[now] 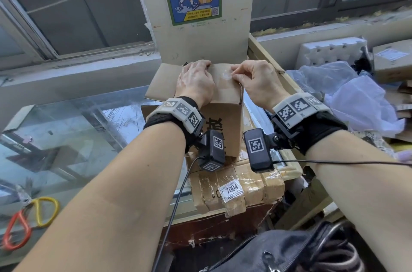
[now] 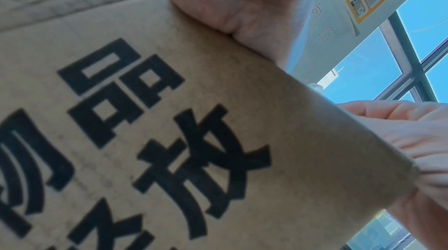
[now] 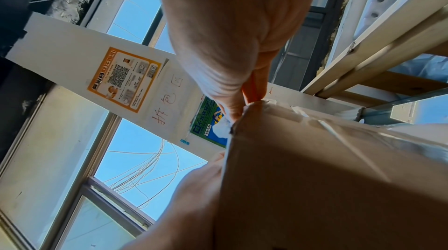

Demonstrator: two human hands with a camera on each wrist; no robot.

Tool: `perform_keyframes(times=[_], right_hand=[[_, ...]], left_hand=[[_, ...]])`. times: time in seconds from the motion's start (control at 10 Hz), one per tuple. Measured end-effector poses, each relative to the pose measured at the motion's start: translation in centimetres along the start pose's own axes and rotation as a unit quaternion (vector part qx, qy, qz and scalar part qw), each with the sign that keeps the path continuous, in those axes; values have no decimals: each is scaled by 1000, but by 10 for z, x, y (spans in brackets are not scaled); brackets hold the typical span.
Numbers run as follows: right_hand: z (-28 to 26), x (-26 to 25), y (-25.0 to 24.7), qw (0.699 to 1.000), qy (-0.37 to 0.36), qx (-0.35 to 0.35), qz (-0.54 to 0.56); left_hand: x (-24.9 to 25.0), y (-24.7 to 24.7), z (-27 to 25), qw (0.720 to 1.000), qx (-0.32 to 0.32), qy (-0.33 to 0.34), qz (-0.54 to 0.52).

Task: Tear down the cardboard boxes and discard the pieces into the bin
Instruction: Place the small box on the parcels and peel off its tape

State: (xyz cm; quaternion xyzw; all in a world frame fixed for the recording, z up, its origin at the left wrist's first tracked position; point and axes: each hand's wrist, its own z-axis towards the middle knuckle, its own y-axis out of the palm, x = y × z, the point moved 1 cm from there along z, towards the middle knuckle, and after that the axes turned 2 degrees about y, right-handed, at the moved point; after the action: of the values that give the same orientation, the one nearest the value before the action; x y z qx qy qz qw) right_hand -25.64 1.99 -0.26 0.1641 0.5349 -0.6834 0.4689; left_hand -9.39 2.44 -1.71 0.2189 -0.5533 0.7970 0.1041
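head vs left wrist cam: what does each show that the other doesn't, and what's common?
Head only: the brown cardboard box stands on a tape-wrapped carton with a white 7004 label; the right hand pinches clear tape on the box top; red and yellow loops lie lower left.

Left wrist only: large black printed characters on the box side, close up, and blue sky through the window.

Both: the box, the left hand resting on its top edge, and the right hand at the far corner.
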Motion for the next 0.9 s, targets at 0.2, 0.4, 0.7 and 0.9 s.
perform_keyframes(times=[0.2, 0.4, 0.7, 0.9], right_hand=[[2, 1, 0, 999, 32, -21, 13], [5, 0, 1, 993, 74, -48, 78], [0, 1, 2, 950, 141, -80, 265], [0, -1, 4, 945, 159, -95, 271]], left_hand=[[0, -1, -1, 1000, 2, -2, -3], [0, 0, -1, 1000, 4, -2, -2], [0, 0, 0, 1000, 5, 3, -4], [0, 0, 0, 1000, 2, 2, -5]])
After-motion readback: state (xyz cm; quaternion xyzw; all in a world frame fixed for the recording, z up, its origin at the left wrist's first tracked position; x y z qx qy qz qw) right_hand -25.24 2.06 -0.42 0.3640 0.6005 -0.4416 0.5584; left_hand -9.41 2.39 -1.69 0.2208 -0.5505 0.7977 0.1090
